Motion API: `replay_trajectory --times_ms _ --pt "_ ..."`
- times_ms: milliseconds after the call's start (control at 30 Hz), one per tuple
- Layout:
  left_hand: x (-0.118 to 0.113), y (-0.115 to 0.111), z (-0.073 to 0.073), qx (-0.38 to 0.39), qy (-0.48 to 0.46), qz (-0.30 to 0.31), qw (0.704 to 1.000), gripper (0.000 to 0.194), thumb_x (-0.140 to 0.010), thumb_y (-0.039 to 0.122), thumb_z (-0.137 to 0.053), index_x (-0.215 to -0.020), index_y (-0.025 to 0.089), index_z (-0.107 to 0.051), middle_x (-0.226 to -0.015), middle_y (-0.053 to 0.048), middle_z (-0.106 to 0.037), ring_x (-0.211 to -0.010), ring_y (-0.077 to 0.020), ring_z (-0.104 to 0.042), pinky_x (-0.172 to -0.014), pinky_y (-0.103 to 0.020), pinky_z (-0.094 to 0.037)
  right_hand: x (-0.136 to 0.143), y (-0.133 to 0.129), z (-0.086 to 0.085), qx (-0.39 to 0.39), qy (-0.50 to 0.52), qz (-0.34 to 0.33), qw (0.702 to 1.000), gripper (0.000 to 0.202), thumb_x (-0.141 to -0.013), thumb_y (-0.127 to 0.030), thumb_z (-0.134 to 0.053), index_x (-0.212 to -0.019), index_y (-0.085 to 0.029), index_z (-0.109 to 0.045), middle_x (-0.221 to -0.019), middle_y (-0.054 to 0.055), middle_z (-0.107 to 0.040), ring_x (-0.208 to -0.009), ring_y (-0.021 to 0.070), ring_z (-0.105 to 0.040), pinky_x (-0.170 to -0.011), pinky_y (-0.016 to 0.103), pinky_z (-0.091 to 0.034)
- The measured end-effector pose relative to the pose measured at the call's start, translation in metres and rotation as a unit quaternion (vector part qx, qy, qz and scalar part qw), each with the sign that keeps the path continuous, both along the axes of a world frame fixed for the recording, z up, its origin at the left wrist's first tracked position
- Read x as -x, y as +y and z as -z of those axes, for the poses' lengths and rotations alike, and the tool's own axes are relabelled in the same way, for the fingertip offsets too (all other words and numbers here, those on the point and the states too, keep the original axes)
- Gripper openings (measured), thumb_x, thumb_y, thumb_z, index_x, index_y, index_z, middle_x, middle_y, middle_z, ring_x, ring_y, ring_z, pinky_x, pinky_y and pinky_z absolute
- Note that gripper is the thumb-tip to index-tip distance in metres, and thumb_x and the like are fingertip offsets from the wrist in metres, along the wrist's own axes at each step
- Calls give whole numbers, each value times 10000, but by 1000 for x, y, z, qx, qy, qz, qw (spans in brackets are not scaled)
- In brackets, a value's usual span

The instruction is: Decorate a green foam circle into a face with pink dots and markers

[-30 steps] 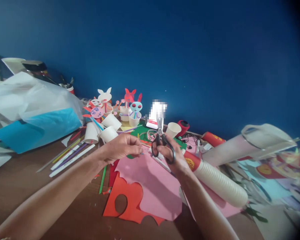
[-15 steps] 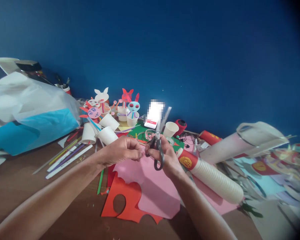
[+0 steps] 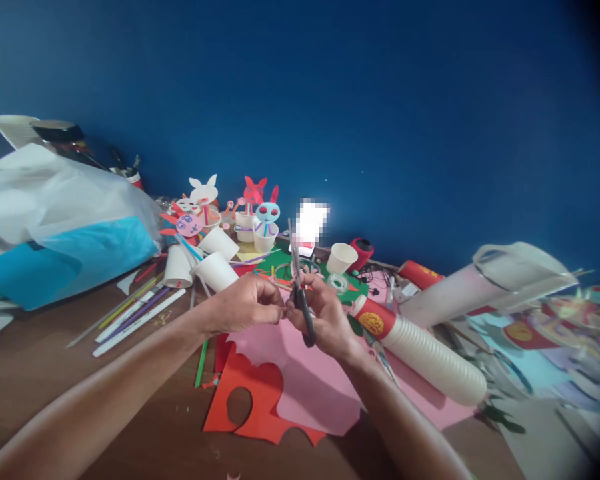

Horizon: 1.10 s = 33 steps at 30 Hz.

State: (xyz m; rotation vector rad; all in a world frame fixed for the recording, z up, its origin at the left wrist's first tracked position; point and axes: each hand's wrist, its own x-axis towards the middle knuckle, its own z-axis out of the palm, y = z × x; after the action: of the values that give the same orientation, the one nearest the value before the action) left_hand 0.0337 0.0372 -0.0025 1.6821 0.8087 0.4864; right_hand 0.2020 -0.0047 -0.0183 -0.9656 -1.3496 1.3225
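Note:
My right hand (image 3: 320,310) is wrapped round the dark handles of the scissors (image 3: 304,313), whose blades point up and away from me. Close beside it on the left, my left hand (image 3: 253,303) is pinched; whatever sits between its fingertips is too small to make out. Both hands hover above a pink sheet (image 3: 315,380) with a scalloped left edge. Under that sheet lies an orange-red sheet (image 3: 260,393) with a round hole and curved cutouts.
White cups (image 3: 217,270) and paper animal figures (image 3: 267,213) stand behind my left hand. A stack of cups (image 3: 430,357) lies at right, near a white pitcher (image 3: 450,297). Strips (image 3: 140,320) and a plastic bag (image 3: 70,193) are at left.
My right hand has turned and shifted slightly left, swinging the scissors' blades left and bringing them nearly together. A clear tape roll now shows behind it. My left hand is nearly unmoved.

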Motion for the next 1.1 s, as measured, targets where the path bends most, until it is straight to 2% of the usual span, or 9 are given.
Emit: replay_trajectory --times_ms 100,233,433,567,733,867,967,1100 --pt "0 -1 -4 41 -26 -1 999 104 -695 209 -557 -658 151 -636 -611 -5 -585 -608 -118 -509 -610 -255 -390 1 -1 1 -14 -9 36 999 389 -640 -98 -652 -947 -221 -448 -659 -52 -527 -584 90 -484 -522 197 -388" --pt "0 0 -11 100 -72 -15 992 142 -701 233 -563 -759 176 -679 -735 -34 -638 -670 -135 -535 -635 -265 -401 2 2 1 -31 45 68 996 405 -647 -104 -657 -948 -232 -419 -673 -57 -543 -626 108 -544 -577 226 -431" --pt "-4 0 -9 148 -88 -50 984 179 -699 231 -567 -836 198 -677 -879 -61 -653 -777 -161 -564 -654 -267 -420 1 2 -2 -32 78 98 992 382 -668 -126 -650 -953 -232 -418 -653 -64 -549 -608 106 -556 -550 218 -429" --pt "-10 -3 -4 147 -104 -56 982 166 -690 285 -616 -790 168 -677 -791 -62 -656 -707 -146 -565 -629 -260 -417 3 0 0 -38 76 105 991 391 -655 -136 -664 -942 -233 -418 -663 -64 -541 -570 92 -527 -522 209 -423" --pt "-16 -7 0 129 -109 -127 977 111 -653 262 -652 -653 151 -656 -581 -17 -598 -560 -110 -515 -570 -253 -396 6 0 5 -45 55 120 990 410 -650 -114 -665 -947 -245 -415 -669 -67 -506 -591 88 -496 -549 209 -417" --pt "-16 -7 1 110 -125 -160 973 128 -668 275 -641 -650 149 -651 -560 -12 -585 -550 -108 -514 -559 -253 -399 4 3 8 -41 48 125 990 397 -670 -164 -668 -969 -249 -422 -686 -58 -494 -619 95 -481 -573 218 -409" --pt "-11 -2 -1 122 -167 -212 955 116 -668 266 -637 -659 151 -649 -579 -7 -591 -552 -105 -530 -571 -251 -422 -1 5 6 -43 35 106 993 381 -712 -268 -647 -1012 -244 -415 -722 -37 -494 -633 103 -460 -576 228 -395" --pt "-2 8 -10 118 -231 -289 921 91 -647 233 -644 -635 142 -642 -626 -13 -609 -602 -110 -564 -611 -246 -447 -9 3 2 -66 -2 -9 998 421 -718 -403 -631 -1033 -223 -418 -745 -12 -477 -662 118 -437 -584 241 -375"
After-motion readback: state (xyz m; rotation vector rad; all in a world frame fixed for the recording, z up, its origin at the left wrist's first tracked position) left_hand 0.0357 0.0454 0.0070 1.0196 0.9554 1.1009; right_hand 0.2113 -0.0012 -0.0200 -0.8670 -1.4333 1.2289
